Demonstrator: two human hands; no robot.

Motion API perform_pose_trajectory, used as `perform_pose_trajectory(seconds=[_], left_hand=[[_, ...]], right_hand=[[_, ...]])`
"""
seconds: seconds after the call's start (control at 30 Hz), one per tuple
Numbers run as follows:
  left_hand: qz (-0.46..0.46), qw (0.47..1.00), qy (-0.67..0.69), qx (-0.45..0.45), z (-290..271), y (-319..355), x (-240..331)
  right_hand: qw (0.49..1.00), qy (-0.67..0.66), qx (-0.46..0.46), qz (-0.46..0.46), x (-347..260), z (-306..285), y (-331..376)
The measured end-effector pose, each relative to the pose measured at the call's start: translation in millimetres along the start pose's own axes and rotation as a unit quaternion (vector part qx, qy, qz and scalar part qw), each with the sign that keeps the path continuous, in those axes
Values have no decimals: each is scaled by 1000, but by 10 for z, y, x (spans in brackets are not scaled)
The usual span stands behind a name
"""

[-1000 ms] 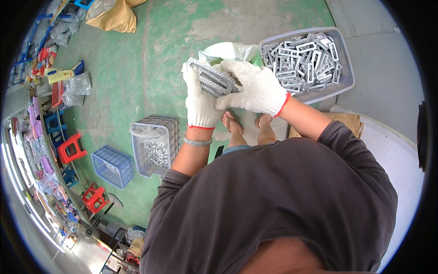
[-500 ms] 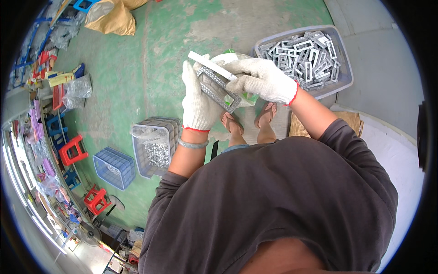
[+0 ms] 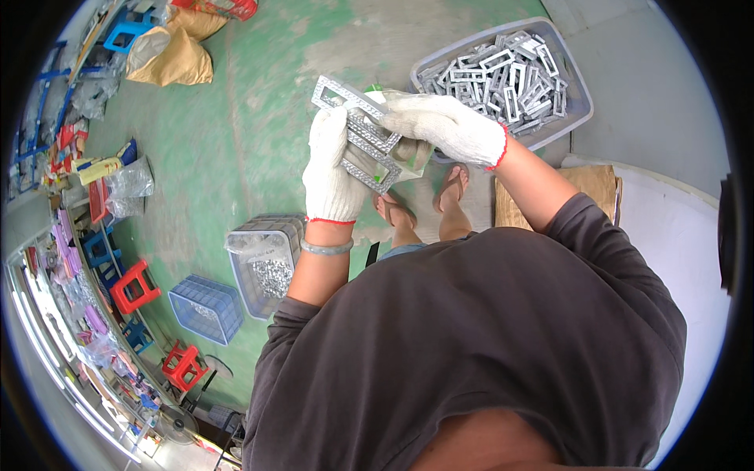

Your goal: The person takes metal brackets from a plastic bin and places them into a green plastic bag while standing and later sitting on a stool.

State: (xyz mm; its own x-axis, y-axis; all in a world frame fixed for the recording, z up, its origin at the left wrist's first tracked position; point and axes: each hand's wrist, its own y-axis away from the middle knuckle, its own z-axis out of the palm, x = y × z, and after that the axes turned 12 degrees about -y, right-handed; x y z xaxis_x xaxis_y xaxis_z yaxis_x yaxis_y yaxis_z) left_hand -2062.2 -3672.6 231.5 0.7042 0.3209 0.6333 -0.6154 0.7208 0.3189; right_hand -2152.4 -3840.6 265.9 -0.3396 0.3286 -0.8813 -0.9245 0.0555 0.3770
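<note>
Both hands wear white knit gloves with red cuffs and meet above my feet. My left hand (image 3: 333,169) is closed on a grey rectangular metal frame (image 3: 369,147) with a textured face, its thumb up along the frame's end. A second metal frame (image 3: 349,96) lies across the upper end of the first, tilted. My right hand (image 3: 440,122) is closed around the right end of this second frame; its fingertips are partly hidden. Behind the hands shows a white and green bag (image 3: 412,161), mostly covered.
A grey tub (image 3: 583,102) heaped with similar metal frames stands at the upper right. Flattened cardboard (image 3: 514,200) lies below it. Left of my legs are a grey crate (image 3: 245,286) and a blue crate (image 3: 206,314) with small shiny parts. Red stools (image 3: 133,286) and cluttered shelving line the left.
The upper frame has turned from edge-on to showing its open face. Both hands have shifted slightly left, and the view has moved a little.
</note>
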Motion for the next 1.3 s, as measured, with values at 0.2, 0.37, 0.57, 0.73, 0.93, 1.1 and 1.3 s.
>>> perform_pose_trajectory(seconds=[0.2, 0.37, 0.57, 0.73, 0.93, 1.1, 1.3], left_hand=[[-20, 999, -2, 36, 155, 18, -10], [-43, 999, -7, 23, 233, 37, 75], [-37, 998, 14, 54, 27, 42, 120], [-35, 995, 47, 76, -319, 74, 123], [-18, 993, 69, 96, -661, 145, -5], [-9, 994, 74, 83, -449, 173, 14], [54, 990, 127, 13, -225, 120, 74]], right_hand=[[990, -130, -7, 47, 13, -56, 61], [876, -473, 19, 93, 63, -17, 120], [850, -521, -7, 84, 376, -143, 154], [830, -517, 129, 165, 460, -172, 140], [858, -320, 35, 400, 1563, -665, -182], [943, -141, 118, 278, 1304, -196, -460], [962, -224, -43, 149, 511, -22, -225]])
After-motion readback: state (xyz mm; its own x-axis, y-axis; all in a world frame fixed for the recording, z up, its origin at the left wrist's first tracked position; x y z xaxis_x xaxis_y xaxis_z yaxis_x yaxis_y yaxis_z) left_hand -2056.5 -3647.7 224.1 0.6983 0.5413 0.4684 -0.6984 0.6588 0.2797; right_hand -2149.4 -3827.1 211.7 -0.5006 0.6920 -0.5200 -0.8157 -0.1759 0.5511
